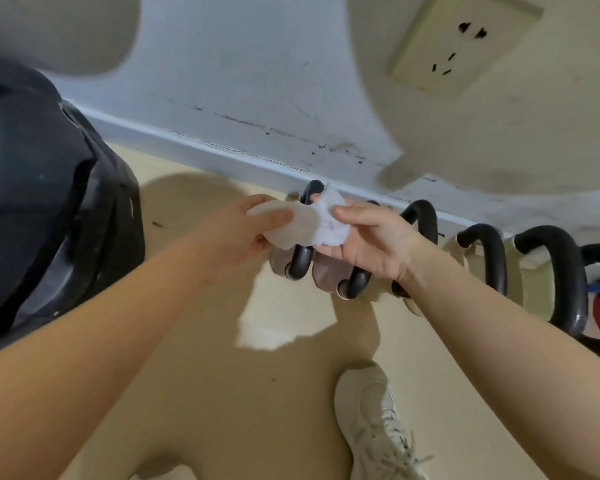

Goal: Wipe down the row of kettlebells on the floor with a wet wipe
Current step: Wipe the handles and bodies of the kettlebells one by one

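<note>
Beige floor (194, 341) along a scuffed white wall (257, 81), kettlebells (485, 258) lined up against it. Left hand (246, 230) and right hand (371, 244) both pinch the wet wipe (326, 220) just above the leftmost kettlebells, fingers closed on it. Looks like unfolding; next, press it onto a handle.

Pale wall (243, 64) at the back, grey-white, with dark scuffs and little black marks low down. A cream socket plate (459, 43) up high on the right, with dark holes in it. A light skirting board (194, 143) along the bottom of the wall, slanting down to the right. Tan floor (257, 393) below, smooth, with a few tiny dark specks. One bright patch of light (284, 320) in the middle of the floor, big soft shadows all around it and up the wall. A big black padded thing (45, 209) on the left, shiny, right by the wall; too close to tell what.
</note>
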